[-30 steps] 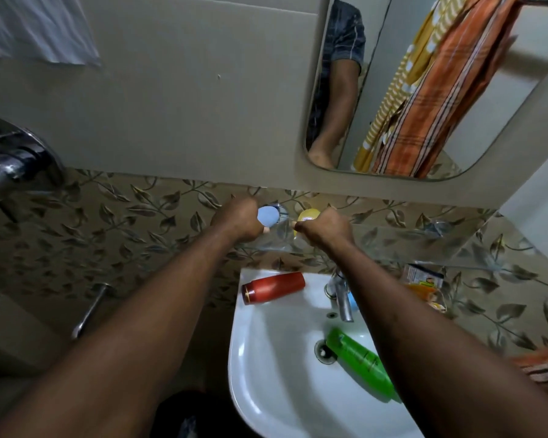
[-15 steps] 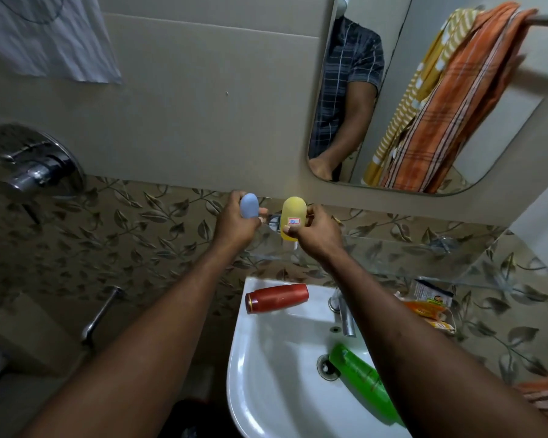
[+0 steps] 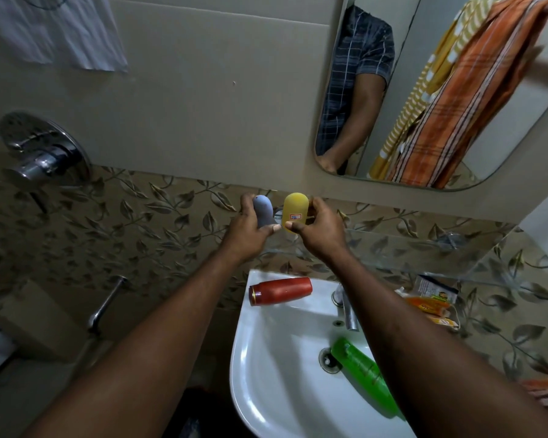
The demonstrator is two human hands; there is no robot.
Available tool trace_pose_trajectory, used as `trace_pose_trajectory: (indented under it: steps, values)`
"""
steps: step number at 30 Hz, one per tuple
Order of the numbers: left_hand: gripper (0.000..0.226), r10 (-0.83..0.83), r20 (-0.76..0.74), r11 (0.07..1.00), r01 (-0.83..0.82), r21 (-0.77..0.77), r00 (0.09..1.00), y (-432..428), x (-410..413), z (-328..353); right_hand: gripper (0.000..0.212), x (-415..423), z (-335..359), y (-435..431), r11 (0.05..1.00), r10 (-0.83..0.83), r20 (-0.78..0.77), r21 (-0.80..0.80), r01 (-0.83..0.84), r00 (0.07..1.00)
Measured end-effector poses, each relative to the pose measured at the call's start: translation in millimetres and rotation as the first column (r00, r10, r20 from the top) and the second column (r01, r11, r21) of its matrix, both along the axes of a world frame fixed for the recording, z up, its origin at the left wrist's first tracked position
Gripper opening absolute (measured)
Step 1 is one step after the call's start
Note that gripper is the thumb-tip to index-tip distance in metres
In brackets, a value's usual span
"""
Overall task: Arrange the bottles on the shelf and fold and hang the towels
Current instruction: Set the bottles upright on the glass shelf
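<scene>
My left hand (image 3: 247, 230) grips a small grey-blue bottle (image 3: 263, 210), held upright against the leaf-patterned wall. Beside it my right hand (image 3: 318, 230) grips a yellow bottle (image 3: 295, 210) with a small label, also upright. Both bottles are at the left end of the glass shelf (image 3: 424, 251); I cannot tell whether they touch it. A red bottle (image 3: 280, 290) lies on its side on the sink's back rim. A green bottle (image 3: 366, 376) lies in the basin near the drain. Orange and yellow striped towels (image 3: 450, 99) show in the mirror, draped over a rail.
The white sink (image 3: 266, 374) is below my arms, with a chrome tap (image 3: 348, 314) at its back. Packets and tubes (image 3: 431, 300) lie right of the tap under the shelf. A shower valve (image 3: 41, 153) is on the left wall, a white cloth (image 3: 60, 30) above it.
Both hands have lifted the bottles slightly and stood them upright, side by side, and the view has tilted up so more of the mirror shows.
</scene>
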State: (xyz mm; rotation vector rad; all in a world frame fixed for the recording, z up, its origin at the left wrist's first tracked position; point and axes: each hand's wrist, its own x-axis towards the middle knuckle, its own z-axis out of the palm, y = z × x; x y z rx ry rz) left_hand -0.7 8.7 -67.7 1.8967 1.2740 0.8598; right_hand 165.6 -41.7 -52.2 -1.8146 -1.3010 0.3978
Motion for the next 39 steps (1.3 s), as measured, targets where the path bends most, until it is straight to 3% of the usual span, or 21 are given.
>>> trace_pose_trajectory:
  steps: [7,18,25,27,30,33,36,37,39]
  values:
    - [0.050,0.053,0.028,0.995,-0.055,0.078,0.998,-0.6,-9.9,-4.5,0.048,-3.5,-12.4,-0.9,0.999,0.037,0.029,-0.013,-0.036,0.999]
    - [0.060,0.000,-0.023,1.000,0.000,0.012,1.000,12.3,-24.2,6.0,0.054,-6.1,-13.0,8.0,0.998,0.055,0.022,-0.041,-0.054,0.998]
    - [0.079,0.083,0.053,0.992,-0.088,0.091,0.995,7.7,-28.0,-11.5,0.065,-2.3,-11.9,0.9,0.996,0.062,-0.052,-0.068,-0.066,0.997]
    - [0.071,0.218,0.115,0.956,-0.236,0.173,0.969,-1.9,-28.6,-18.9,0.057,-3.7,-11.3,-9.9,0.999,-0.042,-0.001,0.020,0.042,0.999]
    - [0.036,0.365,0.221,0.847,-0.421,0.324,0.905,-31.9,-29.1,-31.0,0.019,-9.4,-15.1,-39.2,0.938,-0.210,0.020,0.287,0.195,0.978]
    - [0.020,0.175,0.126,0.867,-0.213,0.450,0.977,-59.3,-23.5,-57.4,0.010,-27.3,-33.0,-71.6,0.898,-0.193,0.041,0.409,0.160,0.980]
    - [0.010,-0.015,-0.079,0.917,0.045,0.395,0.997,-69.8,-14.4,-96.9,0.010,-37.8,-77.0,-79.4,0.965,-0.132,-0.067,0.218,0.143,0.989]
    - [0.005,-0.036,-0.149,0.939,0.084,0.333,0.988,-69.4,-12.5,-110.6,0.008,-36.7,-93.9,-76.5,0.984,-0.143,-0.152,0.081,0.156,0.978]
    - [0.018,-0.060,-0.316,0.973,0.127,0.195,0.947,-60.6,-10.3,-133.9,0.010,-29.5,-120.3,-66.6,0.970,-0.208,-0.324,-0.187,0.153,0.923]
